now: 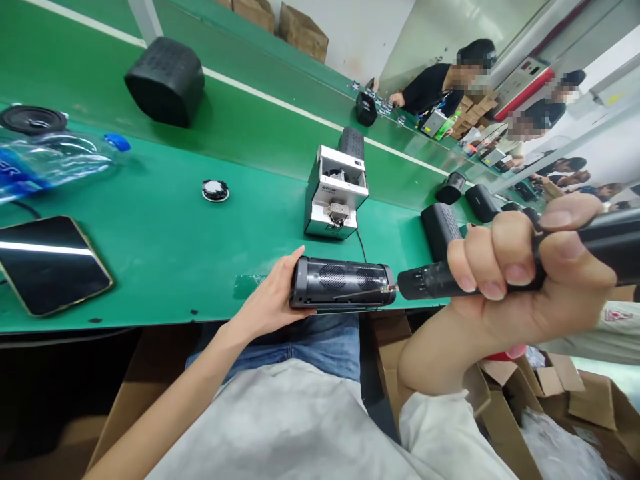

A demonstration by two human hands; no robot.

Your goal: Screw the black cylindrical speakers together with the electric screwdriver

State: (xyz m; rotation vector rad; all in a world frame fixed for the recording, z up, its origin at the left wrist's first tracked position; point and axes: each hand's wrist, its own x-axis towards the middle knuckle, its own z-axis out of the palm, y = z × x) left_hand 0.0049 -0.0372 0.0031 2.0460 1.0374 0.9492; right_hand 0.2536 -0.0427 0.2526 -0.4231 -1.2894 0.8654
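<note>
My left hand (273, 297) grips the left end of a black cylindrical speaker (343, 285) that lies on its side at the near edge of the green bench (165, 247). My right hand (525, 280) is wrapped round a black electric screwdriver (435, 281). Its bit touches the right end face of the speaker. A white screw feeder box (336, 193) stands just behind the speaker.
A phone (50, 263), a water bottle (55, 163) and a small round speaker driver (215, 190) lie to the left. Black speaker housings (166, 80) sit on the conveyor belt. Other people work at the far end. Cardboard boxes (550, 400) stand by my legs.
</note>
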